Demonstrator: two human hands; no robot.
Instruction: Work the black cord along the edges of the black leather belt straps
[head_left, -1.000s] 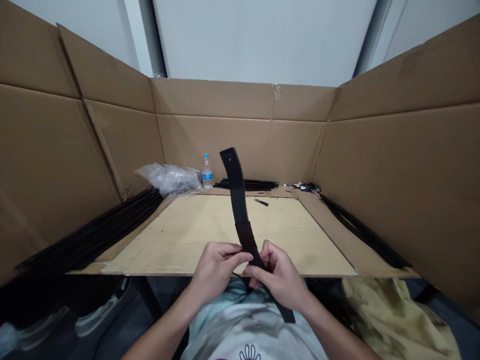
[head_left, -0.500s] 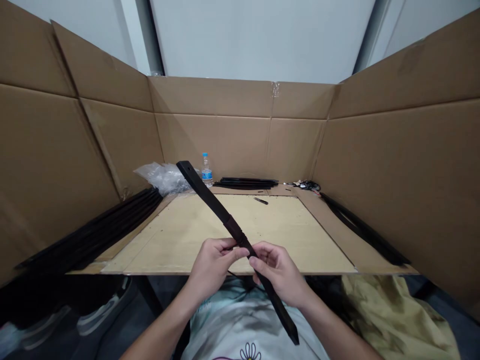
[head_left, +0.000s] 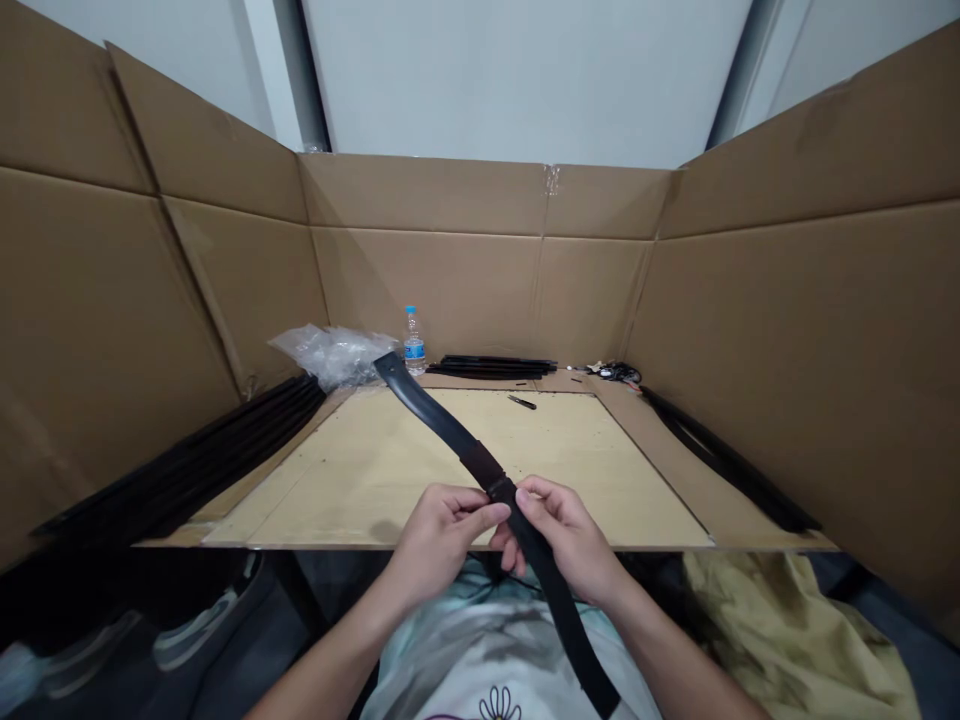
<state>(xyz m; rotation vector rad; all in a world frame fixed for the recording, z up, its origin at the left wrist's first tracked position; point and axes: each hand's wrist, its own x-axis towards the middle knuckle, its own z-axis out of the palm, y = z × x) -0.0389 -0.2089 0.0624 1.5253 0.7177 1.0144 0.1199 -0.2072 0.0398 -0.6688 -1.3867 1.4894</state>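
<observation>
A long, slightly curved black strap-like strip (head_left: 442, 418) runs slantwise from the upper left down toward my lap. It has a hole near its far end and a dark brown band (head_left: 482, 463) around its middle. Just below that band my left hand (head_left: 442, 530) pinches the strip's left edge between thumb and fingers. Opposite it, my right hand (head_left: 562, 530) grips the right edge, thumb on top and fingers curled beneath. The strip's lower end hangs over my shirt. What lies under the strip between my fingers is hidden.
Black strips lie piled at left (head_left: 202, 455), at the back (head_left: 491, 367) and at right (head_left: 727, 460). Clear plastic wrap (head_left: 330, 355), a water bottle (head_left: 413, 345), a small knife (head_left: 522, 402) and tangled cords (head_left: 615, 371) are on the table. Cardboard walls (head_left: 480, 270) enclose three sides.
The strip has rolled so its broad face shows more, and its far end has dropped and shifted right. Both hands keep hold of it, close to the same spot.
</observation>
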